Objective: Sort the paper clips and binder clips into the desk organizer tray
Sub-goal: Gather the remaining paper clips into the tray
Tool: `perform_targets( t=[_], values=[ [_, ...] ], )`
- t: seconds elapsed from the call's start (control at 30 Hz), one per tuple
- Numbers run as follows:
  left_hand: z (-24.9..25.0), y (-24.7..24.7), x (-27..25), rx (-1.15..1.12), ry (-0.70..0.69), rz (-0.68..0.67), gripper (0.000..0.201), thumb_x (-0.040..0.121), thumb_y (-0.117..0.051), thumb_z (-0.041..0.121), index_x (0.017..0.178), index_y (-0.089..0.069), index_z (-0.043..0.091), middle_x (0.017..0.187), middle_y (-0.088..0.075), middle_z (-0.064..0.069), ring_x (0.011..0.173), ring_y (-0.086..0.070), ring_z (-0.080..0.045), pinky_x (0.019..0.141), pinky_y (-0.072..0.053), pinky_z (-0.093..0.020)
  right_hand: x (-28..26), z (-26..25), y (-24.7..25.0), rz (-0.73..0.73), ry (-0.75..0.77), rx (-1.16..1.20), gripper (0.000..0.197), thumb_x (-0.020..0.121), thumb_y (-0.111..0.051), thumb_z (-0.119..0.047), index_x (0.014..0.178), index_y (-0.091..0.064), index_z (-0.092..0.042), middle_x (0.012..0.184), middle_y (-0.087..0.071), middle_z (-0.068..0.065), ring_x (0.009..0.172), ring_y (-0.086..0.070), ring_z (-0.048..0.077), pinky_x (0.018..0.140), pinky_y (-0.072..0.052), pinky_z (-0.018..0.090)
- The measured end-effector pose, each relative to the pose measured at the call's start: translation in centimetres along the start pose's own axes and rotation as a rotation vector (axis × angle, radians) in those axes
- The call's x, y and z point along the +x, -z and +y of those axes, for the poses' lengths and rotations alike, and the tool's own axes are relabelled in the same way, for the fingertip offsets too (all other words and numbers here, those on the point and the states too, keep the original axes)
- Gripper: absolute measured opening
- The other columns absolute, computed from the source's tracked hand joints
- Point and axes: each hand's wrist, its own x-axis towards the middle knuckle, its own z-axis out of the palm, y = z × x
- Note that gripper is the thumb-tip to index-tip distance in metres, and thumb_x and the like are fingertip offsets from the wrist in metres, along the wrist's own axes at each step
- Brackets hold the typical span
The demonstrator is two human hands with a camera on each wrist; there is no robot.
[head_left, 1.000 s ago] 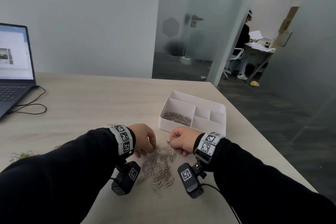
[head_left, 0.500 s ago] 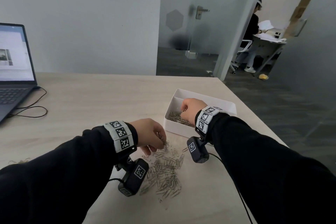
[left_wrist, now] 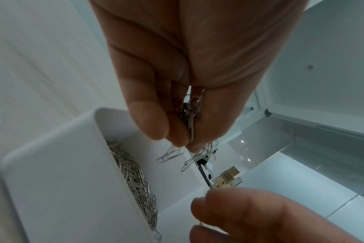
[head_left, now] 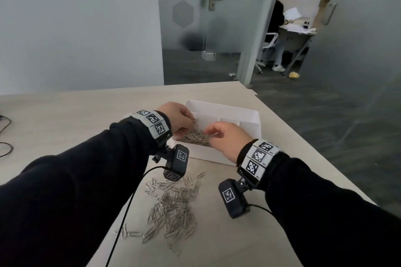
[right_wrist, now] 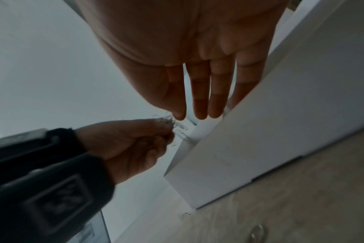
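Left hand (head_left: 176, 118) covers near-left corner of tray (head_left: 249, 124); count of paper clips (left_wrist: 190, 115) in its pinch unreadable. Right hand (head_left: 227, 138) hides the tray's near wall middle. Both forearms cut off by frame edge

White tray (head_left: 249, 124), rectangular, divided into compartments, sits on desk near its far right edge. Large near-left compartment holds a heap of silver clips (head_left: 196, 137); small compartments behind look bare where visible. Small bunch of clips (left_wrist: 190, 118) pinched in left hand (head_left: 176, 118) above that compartment, a few wire loops dangling from the fingertips. Loose pile (head_left: 173, 206) of silver paper clips lies scattered flat on desk in front of tray, nearer the person, with stragglers at its edges. No binder clips discernible.
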Motion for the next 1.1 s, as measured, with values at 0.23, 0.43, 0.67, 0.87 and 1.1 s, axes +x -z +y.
perform_targets(
  t=[0.23,0.43,0.67,0.87,1.1],
  values=[
    [-0.4,-1.9,-0.6,0.166,-0.082,0.054,0.009,0.080,-0.075,0.022,0.086,-0.071,0.027,0.089,-0.072,0.002,0.075,-0.069,-0.019,0.075,-0.062,-0.035,-1.9,1.3,0.2,0.048,-0.034,-0.014,0.021,0.084,-0.062,-0.020,0.104,-0.064,-0.025,0.102,-0.063,-0.006,0.090,-0.062,0.014,0.076,-0.049,0.026],
    [-2.5,-0.3,-3.8,0.236,-0.161,0.160,0.006,0.084,-0.066,0.031,0.082,-0.072,0.030,0.077,-0.068,0.013,0.070,-0.062,-0.010,0.073,-0.054,-0.029,-1.7,1.9,-0.7,-0.033,-0.129,-0.154,0.016,0.084,-0.062,-0.021,0.099,-0.061,-0.025,0.098,-0.066,-0.004,0.089,-0.063,0.020,0.073,-0.048,0.027],
    [-7.2,1.8,-7.6,0.407,0.021,0.030,0.029,0.089,-0.054,0.019,0.103,-0.072,0.036,0.104,-0.070,0.012,0.092,-0.064,-0.010,0.082,-0.051,-0.025,-0.7,1.5,-1.8,-0.041,-0.222,-0.369,0.008,0.080,-0.054,-0.025,0.075,-0.057,-0.030,0.079,-0.058,-0.011,0.091,-0.062,0.022,0.097,-0.043,0.043],
    [-7.7,0.9,-9.0,0.793,0.068,-0.221,0.053,0.097,-0.043,0.026,0.150,-0.036,0.024,0.156,-0.036,-0.001,0.142,-0.034,-0.023,0.116,-0.026,-0.031,-0.9,0.9,-1.7,-0.004,-0.193,-0.370,0.008,0.085,-0.057,-0.024,0.078,-0.059,-0.028,0.089,-0.062,-0.008,0.091,-0.059,0.021,0.085,-0.035,0.035],
    [-7.5,-1.6,-10.3,0.958,-0.106,-0.384,0.057,0.091,-0.041,0.031,0.146,-0.037,0.017,0.157,-0.033,-0.004,0.139,-0.038,-0.028,0.115,-0.030,-0.041,-0.7,-0.1,-2.8,-0.007,-0.182,-0.390,0.004,0.084,-0.060,-0.032,0.082,-0.063,-0.031,0.091,-0.066,-0.013,0.094,-0.061,0.017,0.096,-0.036,0.041]
  ],
)
